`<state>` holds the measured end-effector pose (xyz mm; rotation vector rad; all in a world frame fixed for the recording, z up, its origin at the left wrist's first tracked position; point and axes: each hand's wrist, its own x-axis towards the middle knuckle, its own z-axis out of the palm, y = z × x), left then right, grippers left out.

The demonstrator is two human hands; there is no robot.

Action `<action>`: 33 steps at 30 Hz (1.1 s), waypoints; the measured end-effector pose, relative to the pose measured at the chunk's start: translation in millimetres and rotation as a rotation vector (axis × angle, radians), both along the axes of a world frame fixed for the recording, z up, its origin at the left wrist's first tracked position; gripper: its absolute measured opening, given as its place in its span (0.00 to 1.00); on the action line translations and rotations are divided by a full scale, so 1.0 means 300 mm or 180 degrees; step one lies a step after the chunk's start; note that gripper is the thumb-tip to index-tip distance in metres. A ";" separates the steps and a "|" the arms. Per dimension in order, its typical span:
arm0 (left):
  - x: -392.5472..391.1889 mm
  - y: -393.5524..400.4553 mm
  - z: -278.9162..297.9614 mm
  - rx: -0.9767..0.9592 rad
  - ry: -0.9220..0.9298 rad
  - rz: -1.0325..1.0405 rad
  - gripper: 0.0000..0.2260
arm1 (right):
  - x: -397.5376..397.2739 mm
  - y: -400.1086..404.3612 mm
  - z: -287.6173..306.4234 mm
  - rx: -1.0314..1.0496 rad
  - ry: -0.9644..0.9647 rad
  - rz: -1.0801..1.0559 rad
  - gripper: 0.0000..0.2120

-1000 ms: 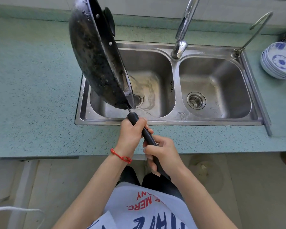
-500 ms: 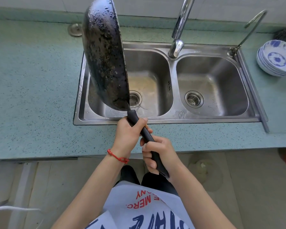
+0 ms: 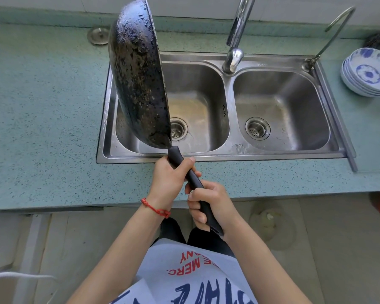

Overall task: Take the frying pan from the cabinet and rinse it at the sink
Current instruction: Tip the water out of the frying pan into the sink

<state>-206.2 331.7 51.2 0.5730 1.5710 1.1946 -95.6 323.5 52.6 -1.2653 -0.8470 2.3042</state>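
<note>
Steel sink (image 3: 208, 157), frying pan (image 3: 138, 80) upright (on edge), left hand (image 3: 170, 183), right hand (image 3: 208, 205) gripping handle below

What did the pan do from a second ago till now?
The frying pan turned on its handle: a second ago its inside edge and rivets showed, now only the burnt underside faces the camera, nearly edge-on over the left basin. Nothing was let go: the left hand and right hand kept their grip. No water runs from the tap.

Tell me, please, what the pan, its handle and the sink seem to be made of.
The round dark frying pan looks like metal with a worn, mottled black coating. Its long black handle looks like matte plastic, though rubber is possible. The shiny double-bowl sink looks like brushed stainless steel, given its reflections.
</note>
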 end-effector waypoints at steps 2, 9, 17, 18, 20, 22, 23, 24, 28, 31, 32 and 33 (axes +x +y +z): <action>0.001 -0.001 0.002 0.0009 -0.0003 0.0005 0.13 | 0.004 0.000 -0.001 0.0022 -0.0001 0.0015 0.04; 0.006 -0.005 0.005 0.0032 0.0010 0.0016 0.13 | 0.008 -0.003 0.000 0.0061 0.0029 0.0043 0.04; 0.006 -0.016 -0.006 0.0047 -0.0031 0.0001 0.12 | 0.014 -0.005 -0.003 0.0065 0.0031 0.0093 0.04; 0.006 -0.015 -0.007 0.0048 -0.0046 0.0015 0.12 | 0.014 -0.006 -0.003 0.0061 0.0036 0.0093 0.04; 0.006 -0.015 -0.009 0.0057 -0.0069 0.0035 0.11 | 0.014 -0.007 -0.004 0.0056 0.0047 0.0098 0.04; 0.007 -0.016 -0.011 0.0066 -0.0066 0.0035 0.11 | 0.014 -0.007 -0.005 0.0054 0.0056 0.0103 0.04; 0.006 -0.016 -0.011 0.0064 -0.0063 0.0031 0.11 | 0.014 -0.006 -0.004 0.0051 0.0060 0.0102 0.03; 0.006 -0.016 -0.010 0.0064 -0.0062 0.0027 0.11 | 0.015 -0.005 -0.005 0.0048 0.0063 0.0099 0.03; 0.004 -0.015 -0.011 0.0081 -0.0076 0.0041 0.11 | 0.013 -0.006 -0.001 0.0050 0.0025 0.0098 0.07; 0.001 -0.013 -0.011 0.0089 -0.0051 0.0060 0.12 | 0.007 -0.007 0.006 0.0057 -0.0031 0.0084 0.07; 0.000 -0.012 -0.010 0.0091 -0.0020 0.0059 0.12 | 0.005 -0.006 0.008 0.0070 -0.0041 0.0086 0.07; -0.001 -0.012 -0.009 0.0091 0.0005 0.0052 0.12 | 0.004 -0.005 0.010 0.0090 -0.0045 0.0087 0.08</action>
